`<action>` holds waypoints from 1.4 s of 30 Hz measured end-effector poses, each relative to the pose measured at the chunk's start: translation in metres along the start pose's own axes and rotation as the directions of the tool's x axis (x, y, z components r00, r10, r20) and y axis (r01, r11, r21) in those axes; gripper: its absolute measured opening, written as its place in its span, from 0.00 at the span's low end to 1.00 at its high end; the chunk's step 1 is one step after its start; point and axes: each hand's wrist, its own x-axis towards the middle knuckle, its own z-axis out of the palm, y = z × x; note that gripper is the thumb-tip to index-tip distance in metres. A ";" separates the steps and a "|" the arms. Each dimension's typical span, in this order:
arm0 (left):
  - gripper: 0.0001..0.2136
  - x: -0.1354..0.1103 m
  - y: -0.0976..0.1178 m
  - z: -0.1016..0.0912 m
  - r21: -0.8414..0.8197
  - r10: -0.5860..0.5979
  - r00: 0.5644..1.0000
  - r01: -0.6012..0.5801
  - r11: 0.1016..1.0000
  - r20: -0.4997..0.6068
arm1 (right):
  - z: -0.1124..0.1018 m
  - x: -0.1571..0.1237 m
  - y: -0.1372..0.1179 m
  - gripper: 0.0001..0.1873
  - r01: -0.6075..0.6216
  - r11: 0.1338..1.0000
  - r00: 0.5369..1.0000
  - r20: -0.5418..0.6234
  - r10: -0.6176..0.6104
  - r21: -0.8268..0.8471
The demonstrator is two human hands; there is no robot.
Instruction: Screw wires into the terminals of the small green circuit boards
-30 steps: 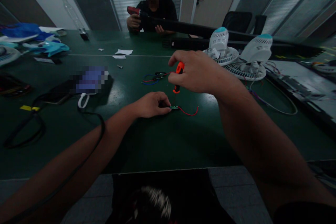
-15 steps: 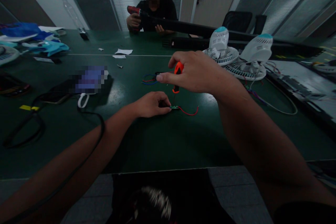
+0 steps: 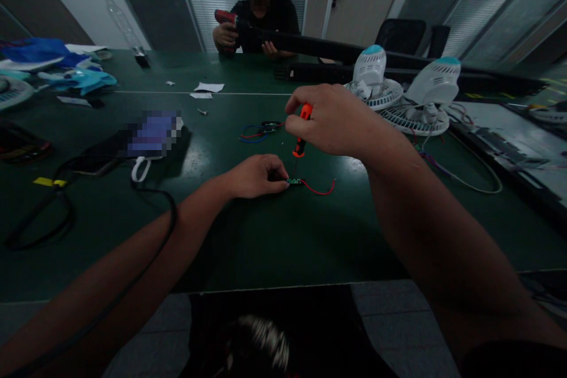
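My left hand (image 3: 259, 177) rests on the green table and pinches the left end of a small green circuit board (image 3: 295, 181). A red wire (image 3: 319, 192) curls out from the board's right side. Above it, my right hand (image 3: 325, 121) is closed around the orange and black handle of a screwdriver (image 3: 300, 146). The screwdriver stands nearly upright, its thin shaft pointing down at the board; whether the tip touches is too small to tell. Just behind lies a second small board (image 3: 269, 127) with blue and red wires.
Two white fans (image 3: 416, 124) stand at the right, beside a metal panel (image 3: 509, 142). On the left are a phone (image 3: 95, 159), a black cable (image 3: 170, 212) and blue plastic bags (image 3: 84, 78). Across the table a person (image 3: 261, 18) holds a red power drill (image 3: 225, 16) against a long black bar (image 3: 305, 44).
My right thumb has drawn in from stretched out to bent against the screwdriver handle. The screwdriver has shifted very slightly to the right. My left hand and the board stay put.
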 end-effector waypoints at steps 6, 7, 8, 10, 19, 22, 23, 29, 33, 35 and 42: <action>0.09 0.000 -0.001 0.000 0.006 0.012 1.000 -0.012 1.000 -0.001 | 0.001 0.000 0.001 0.18 0.029 1.000 1.000 -0.006 -0.029 0.000; 0.09 0.000 -0.001 0.000 0.008 0.011 1.000 -0.011 1.000 -0.001 | 0.001 0.000 0.002 0.18 0.032 0.999 0.999 -0.007 -0.032 0.001; 0.09 0.001 0.000 0.000 0.008 0.010 1.000 -0.010 1.000 -0.003 | 0.001 0.000 0.002 0.18 0.035 0.999 0.999 -0.006 -0.035 0.004; 0.09 0.001 0.000 0.000 0.003 0.004 1.000 -0.004 1.000 -0.003 | 0.001 0.000 0.002 0.19 0.038 0.999 0.999 -0.008 -0.037 0.007; 0.10 0.000 -0.001 0.001 0.006 0.011 1.000 -0.011 1.000 0.003 | 0.002 -0.003 0.000 0.23 -0.033 0.998 0.998 -0.047 0.030 -0.061; 0.09 0.000 0.000 0.001 0.015 0.016 1.000 -0.016 1.000 0.003 | 0.002 -0.003 -0.001 0.23 -0.037 0.997 0.999 -0.041 0.034 -0.072; 0.09 0.000 0.000 0.001 0.012 0.020 1.000 -0.020 1.000 0.001 | 0.002 -0.003 -0.002 0.24 -0.040 0.997 0.999 -0.037 0.037 -0.071; 0.09 0.000 0.001 0.001 -0.002 0.009 1.000 -0.009 1.000 -0.004 | 0.001 -0.001 -0.002 0.23 -0.042 0.997 0.999 -0.018 0.041 -0.057; 0.09 0.000 0.001 0.001 0.006 0.005 1.000 -0.005 1.000 -0.003 | 0.002 -0.001 0.000 0.17 -0.026 0.997 1.000 -0.016 0.025 -0.074; 0.09 0.001 0.000 0.001 0.010 0.008 1.000 -0.008 1.000 -0.003 | 0.002 -0.001 0.001 0.17 -0.017 0.997 1.000 -0.022 0.016 -0.079; 0.09 0.001 -0.002 0.001 0.003 0.017 1.000 -0.017 1.000 0.001 | 0.004 0.000 0.004 0.18 0.006 0.997 0.999 -0.037 -0.009 -0.072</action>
